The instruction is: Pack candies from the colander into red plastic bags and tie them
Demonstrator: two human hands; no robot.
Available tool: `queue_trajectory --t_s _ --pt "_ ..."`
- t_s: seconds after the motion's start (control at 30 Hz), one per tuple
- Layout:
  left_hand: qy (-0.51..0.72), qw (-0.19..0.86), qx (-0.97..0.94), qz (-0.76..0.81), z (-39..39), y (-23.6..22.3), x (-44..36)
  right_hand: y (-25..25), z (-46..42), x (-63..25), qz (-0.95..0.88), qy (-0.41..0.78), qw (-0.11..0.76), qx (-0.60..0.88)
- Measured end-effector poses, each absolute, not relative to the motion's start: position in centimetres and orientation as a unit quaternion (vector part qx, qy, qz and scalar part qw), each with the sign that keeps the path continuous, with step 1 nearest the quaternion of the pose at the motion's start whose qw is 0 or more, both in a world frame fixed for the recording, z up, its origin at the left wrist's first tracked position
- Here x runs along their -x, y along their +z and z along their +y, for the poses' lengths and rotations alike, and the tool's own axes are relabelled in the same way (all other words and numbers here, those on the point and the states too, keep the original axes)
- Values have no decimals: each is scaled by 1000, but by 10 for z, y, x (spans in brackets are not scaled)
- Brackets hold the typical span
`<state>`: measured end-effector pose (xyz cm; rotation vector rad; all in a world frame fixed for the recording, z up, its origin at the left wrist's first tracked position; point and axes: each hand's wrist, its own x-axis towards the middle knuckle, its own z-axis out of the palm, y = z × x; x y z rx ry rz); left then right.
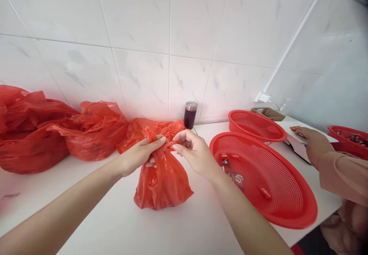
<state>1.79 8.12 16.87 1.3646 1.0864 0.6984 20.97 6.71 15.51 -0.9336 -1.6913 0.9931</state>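
A filled red plastic bag (165,182) rests on the white table in front of me, its neck gathered at the top. My left hand (143,151) is wrapped around the bag's neck, with the thumb on top and some fingertips showing behind the thin plastic. The fingers of my right hand (193,147) pinch a twisted end of the bag's handle just right of the neck. The bag's contents are hidden by the plastic.
Several red bags (97,132) line the wall at left. A dark thermos (190,115) stands behind. At right are a red basket (287,170) with a few small packets, another basket (255,124), and a co-worker's hand (312,136) over a scale (300,147).
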Motion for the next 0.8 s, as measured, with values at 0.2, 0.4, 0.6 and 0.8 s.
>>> queue_trajectory --t_s 0.2,0.4,0.6,0.8 --pt "199 540 -739 350 77 182 -6 166 16 -205 -755 338 467 312" --pt "202 328 -820 423 72 167 -13 128 51 -199 -697 349 478 404" --pt "315 -8 -841 439 66 133 -21 100 64 -190 -640 489 455 379" --pt "294 115 -852 419 67 126 -11 113 46 -191 -656 515 429 348"
